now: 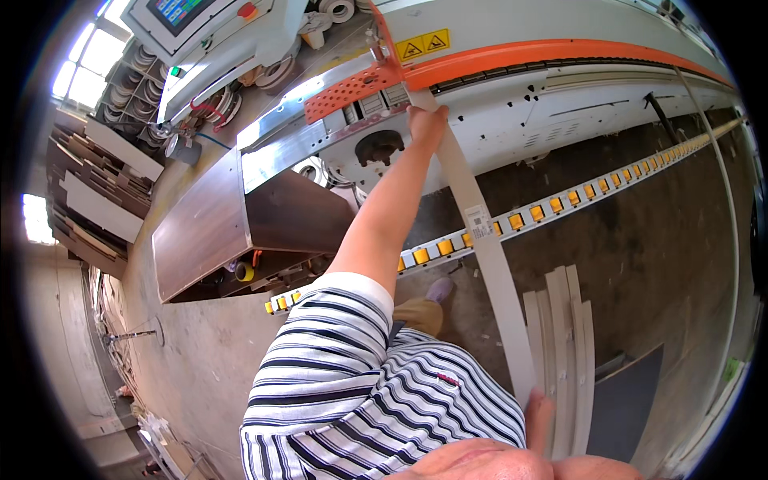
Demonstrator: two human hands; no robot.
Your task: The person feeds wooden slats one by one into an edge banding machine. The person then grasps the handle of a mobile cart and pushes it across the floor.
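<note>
A long, narrow pale board (502,292) with a printed label runs from the machine's edge back toward my body. My left hand (428,126) grips its far end, right against the orange-trimmed edge banding machine (496,96). At the near end, my right hand (540,414) is closed around the board beside my striped shirt; its fingers are partly hidden. The middle of the board crosses above a rail with yellow rollers (536,213).
More pale strips (566,352) and a dark grey panel (628,404) stand at the right. A brown wooden cabinet (200,228) sits left of my left arm. A control panel (180,18) with a red button is at the upper left, near stacked boards (100,200).
</note>
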